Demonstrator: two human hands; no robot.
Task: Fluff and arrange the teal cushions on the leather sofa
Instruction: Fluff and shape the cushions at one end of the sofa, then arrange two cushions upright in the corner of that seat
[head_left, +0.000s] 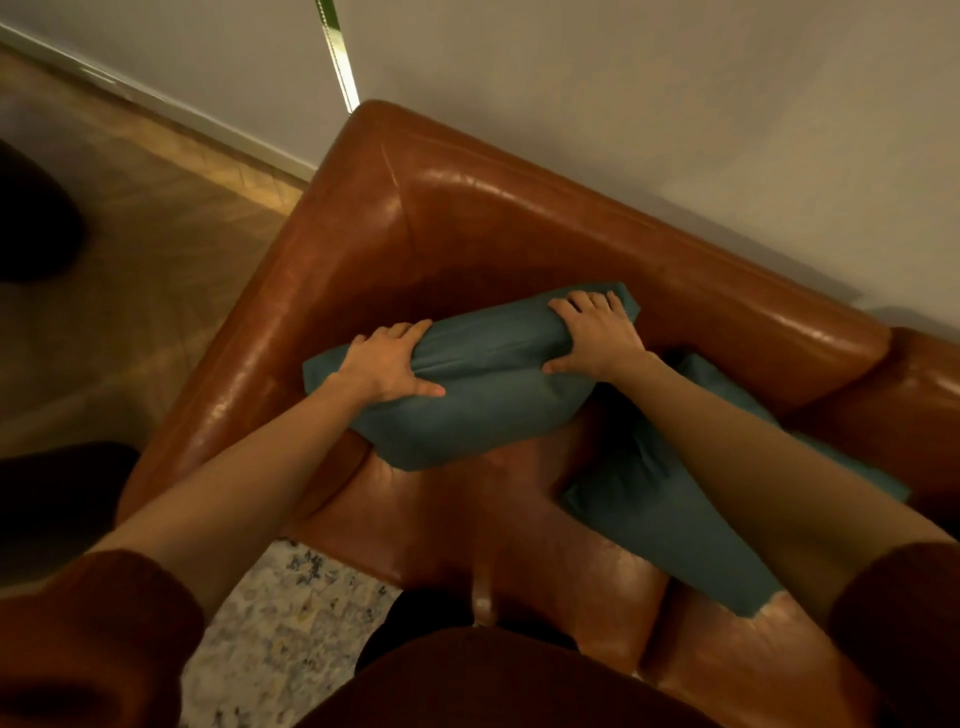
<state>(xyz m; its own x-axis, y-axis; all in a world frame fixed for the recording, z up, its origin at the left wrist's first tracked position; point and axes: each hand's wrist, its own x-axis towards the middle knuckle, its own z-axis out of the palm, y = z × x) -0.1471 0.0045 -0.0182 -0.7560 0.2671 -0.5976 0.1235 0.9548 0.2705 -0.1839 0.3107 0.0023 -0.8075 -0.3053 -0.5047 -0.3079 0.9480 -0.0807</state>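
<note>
A teal cushion (483, 395) stands on edge in the corner of the brown leather sofa (519, 228), where the left armrest meets the backrest. My left hand (387, 361) grips its upper left edge, fingers curled over the top and thumb on the front face. My right hand (597, 332) grips the upper right edge the same way. A second teal cushion (660, 509) lies flat on the seat to the right, partly under my right forearm.
A pale wall runs behind the sofa. Wooden floor (156, 234) lies to the left, with a dark object (31, 218) at the far left. A patterned rug (291, 613) covers the floor in front of the seat.
</note>
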